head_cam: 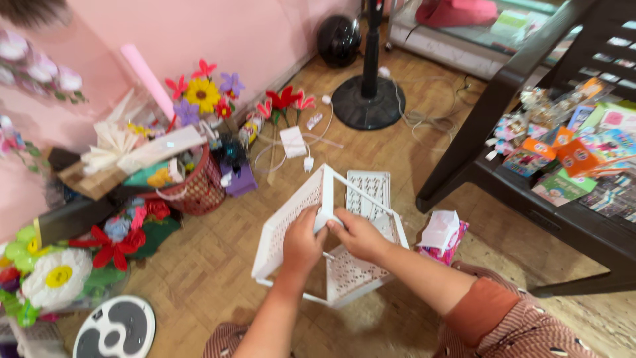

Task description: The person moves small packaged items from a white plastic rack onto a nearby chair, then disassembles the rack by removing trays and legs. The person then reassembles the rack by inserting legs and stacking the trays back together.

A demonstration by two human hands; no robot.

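Both hands are working right at the middle of a white perforated plastic basket point(311, 232) that's sitting on the wood-pattern floor point(218, 265) just in front of the knees. Left hand point(301, 244) is curling its fingers closed around the edge of the tilted left panel, right hand point(358, 235) is pinching shut on the joint where the panels meet, w/ a thin white rod running up and to the right from there. Looks about halfway assembled imo: a couple of side panels are standing, the bottom's in, but another lattice panel point(369, 190) is lying loose on the floor just behind, not attached yet. Further out there's a red basket point(197, 189) full of craft flowers to the left, a fan base point(369, 99) up top, and a dark worktop point(530, 192) w/ colourful packets on the right.
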